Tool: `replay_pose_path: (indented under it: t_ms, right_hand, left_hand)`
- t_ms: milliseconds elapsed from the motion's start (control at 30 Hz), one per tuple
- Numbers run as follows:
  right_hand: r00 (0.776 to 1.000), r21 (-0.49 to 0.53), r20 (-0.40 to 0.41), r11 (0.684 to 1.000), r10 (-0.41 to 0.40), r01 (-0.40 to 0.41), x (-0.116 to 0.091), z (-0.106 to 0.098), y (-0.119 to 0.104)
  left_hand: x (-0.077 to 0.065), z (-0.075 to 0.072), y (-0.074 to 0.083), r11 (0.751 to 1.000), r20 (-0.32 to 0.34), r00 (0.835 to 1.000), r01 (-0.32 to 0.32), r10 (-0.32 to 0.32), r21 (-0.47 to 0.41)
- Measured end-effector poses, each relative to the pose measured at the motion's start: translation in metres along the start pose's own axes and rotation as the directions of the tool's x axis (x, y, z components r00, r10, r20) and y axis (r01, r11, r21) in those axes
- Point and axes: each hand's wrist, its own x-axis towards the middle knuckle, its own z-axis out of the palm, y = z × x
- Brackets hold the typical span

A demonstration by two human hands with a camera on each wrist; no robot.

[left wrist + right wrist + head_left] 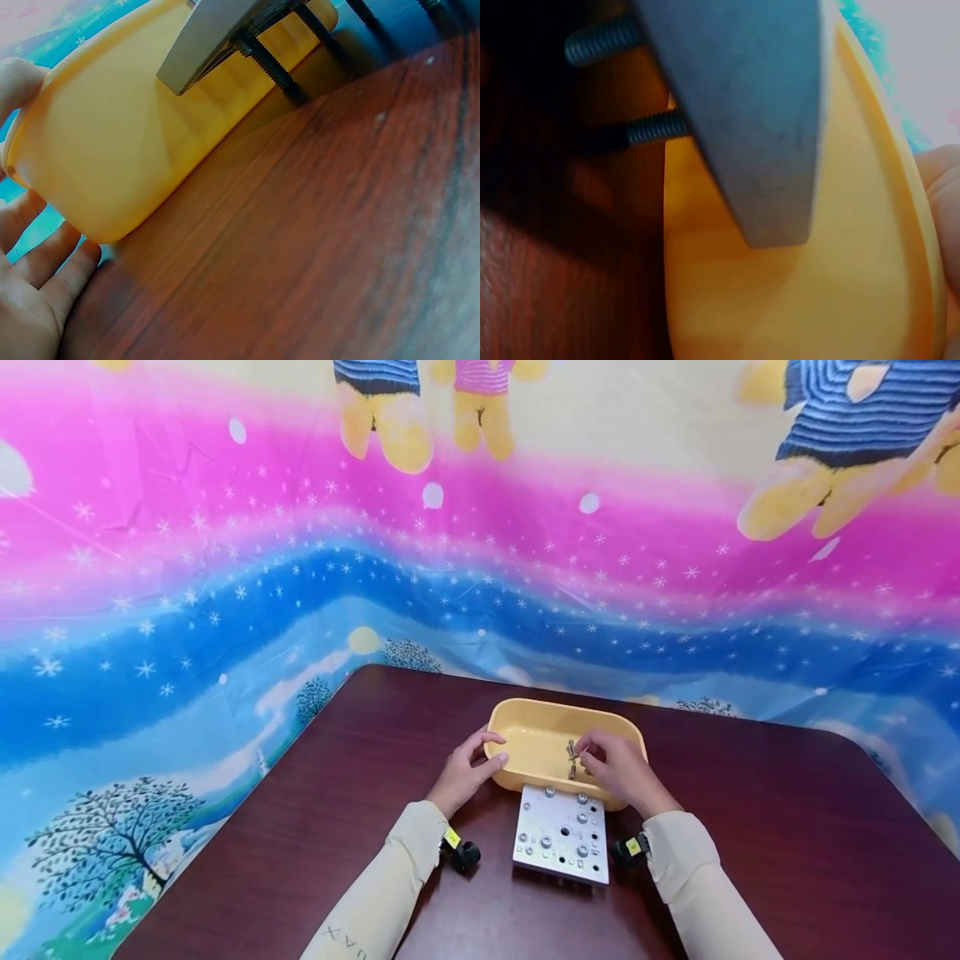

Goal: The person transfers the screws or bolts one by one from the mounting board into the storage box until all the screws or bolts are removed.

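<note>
A yellow plastic tray (536,739) stands on the table with several small metal screws (572,771) lying in its right part. My left hand (461,772) grips the tray's left end, fingers and thumb about the rim; in the left wrist view the fingers (56,262) lie along its outer wall. My right hand (618,768) reaches over the right side of the tray, thumb and forefinger pinching at a screw among the others. Against the near side of the tray is a square metal plate (551,852) with bolts and holes.
Threaded bolt shanks (270,64) stick out under the plate and hold it above the dark reddish wooden table (337,860). Behind the table hangs a colourful printed cloth (450,568). Small black wrist cameras (467,857) flank the plate.
</note>
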Motion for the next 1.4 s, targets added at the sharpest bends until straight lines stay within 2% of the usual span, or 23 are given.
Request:
replay_pose_path:
  t_ms: [200,333,567,1033,1400]
  right_hand:
    - [0.999,-0.031,0.021,0.998,0.048,-0.047,0.001,0.002,-0.002]
    - [0.999,-0.076,0.013,0.996,0.040,-0.039,0.004,0.004,-0.006]
    - [1.000,-0.093,0.002,0.995,0.019,-0.019,0.008,0.006,-0.010]
    - [0.997,-0.079,0.001,0.994,0.071,-0.071,0.003,0.003,-0.006]
    - [0.997,-0.042,-0.009,0.996,0.076,-0.076,0.000,0.000,-0.002]
  left_hand:
    - [-0.012,-0.003,0.026,1.000,0.020,1.000,-0.016,0.016,0.002]
    - [-0.015,-0.008,0.032,1.000,0.003,1.000,-0.020,0.020,0.005]
    - [-0.015,-0.012,0.032,1.000,0.003,1.000,-0.008,0.008,-0.003]
    - [-0.013,-0.006,0.030,1.000,0.007,1.000,-0.007,0.007,0.004]
    - [-0.012,-0.001,0.034,1.000,0.020,1.000,-0.004,0.003,0.002]
